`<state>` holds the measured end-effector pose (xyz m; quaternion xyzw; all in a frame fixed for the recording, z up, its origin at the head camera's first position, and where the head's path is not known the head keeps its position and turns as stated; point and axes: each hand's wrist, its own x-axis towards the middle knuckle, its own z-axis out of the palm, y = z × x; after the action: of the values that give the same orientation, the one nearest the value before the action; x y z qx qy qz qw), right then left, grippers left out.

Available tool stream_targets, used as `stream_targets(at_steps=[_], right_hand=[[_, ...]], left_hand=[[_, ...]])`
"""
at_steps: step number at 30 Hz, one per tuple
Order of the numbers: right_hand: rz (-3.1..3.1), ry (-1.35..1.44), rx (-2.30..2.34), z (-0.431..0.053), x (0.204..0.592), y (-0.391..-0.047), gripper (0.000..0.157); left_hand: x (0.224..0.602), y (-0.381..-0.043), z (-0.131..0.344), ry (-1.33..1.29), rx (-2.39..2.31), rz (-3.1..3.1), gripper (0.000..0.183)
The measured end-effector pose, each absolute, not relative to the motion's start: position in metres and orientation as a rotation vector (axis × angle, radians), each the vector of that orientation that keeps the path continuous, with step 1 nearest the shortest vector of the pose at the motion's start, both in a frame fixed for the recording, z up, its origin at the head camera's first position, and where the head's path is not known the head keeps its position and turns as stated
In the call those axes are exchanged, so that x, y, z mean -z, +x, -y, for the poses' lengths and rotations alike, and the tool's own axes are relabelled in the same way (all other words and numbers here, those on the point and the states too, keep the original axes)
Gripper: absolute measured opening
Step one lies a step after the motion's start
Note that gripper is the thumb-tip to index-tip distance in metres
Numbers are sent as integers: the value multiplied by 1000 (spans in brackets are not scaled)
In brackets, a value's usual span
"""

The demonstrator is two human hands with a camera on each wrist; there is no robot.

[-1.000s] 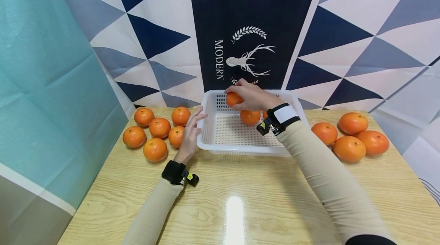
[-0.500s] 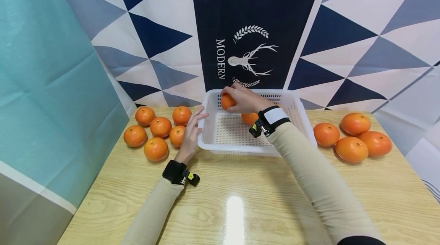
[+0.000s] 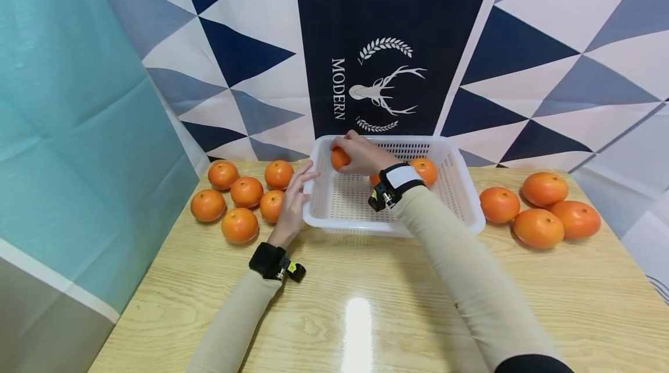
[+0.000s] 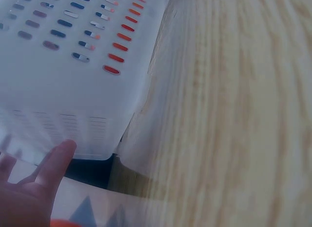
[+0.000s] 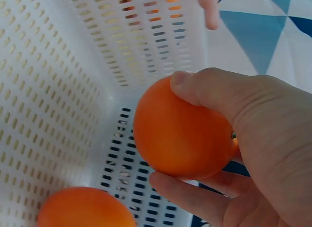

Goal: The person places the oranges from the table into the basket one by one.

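Note:
My right hand [image 3: 364, 154] grips an orange [image 5: 183, 132] inside the white plastic basket [image 3: 360, 226], near its back left corner. In the right wrist view, the thumb lies over the top of the fruit and the fingers are beneath it. A second orange [image 3: 424, 171] sits in the basket toward the right, and another [image 3: 374, 179] is partly hidden behind the right wrist. My left hand [image 3: 291, 205] rests at the basket's left rim with fingers extended and fingertips over the edge. The left wrist view shows fingers [image 4: 59, 161] against the slotted wall.
Several oranges [image 3: 240, 225] lie on the wooden table [image 3: 219, 291] left of the basket, close to the left hand. Several larger orange fruits [image 3: 538, 228] are grouped at the right. A patterned cloth [image 3: 251, 65] hangs behind the basket; a teal cloth [image 3: 78, 129] hangs at the left.
My right hand has moved left and slightly down with the orange, toward the basket's back left corner. The right orange in the basket has come out from behind the arm. The left hand stays at the rim.

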<state>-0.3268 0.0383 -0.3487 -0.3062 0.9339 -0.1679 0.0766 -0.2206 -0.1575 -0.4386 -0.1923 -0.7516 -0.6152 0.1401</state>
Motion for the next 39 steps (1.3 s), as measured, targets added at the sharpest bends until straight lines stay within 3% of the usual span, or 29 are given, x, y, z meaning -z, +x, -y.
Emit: stream_targets(at_steps=[6, 31, 39], right_hand=[[-2784, -914, 504, -32, 362, -326, 55], [-2795, -835, 408, -26, 393, -327, 58], [-2771, -827, 404, -23, 389, -323, 57]], left_hand=[[456, -231, 159, -535, 1760, 2153, 55], [457, -230, 158, -545, 1752, 2150, 54], [423, -209, 154, -544, 1765, 2185, 50]])
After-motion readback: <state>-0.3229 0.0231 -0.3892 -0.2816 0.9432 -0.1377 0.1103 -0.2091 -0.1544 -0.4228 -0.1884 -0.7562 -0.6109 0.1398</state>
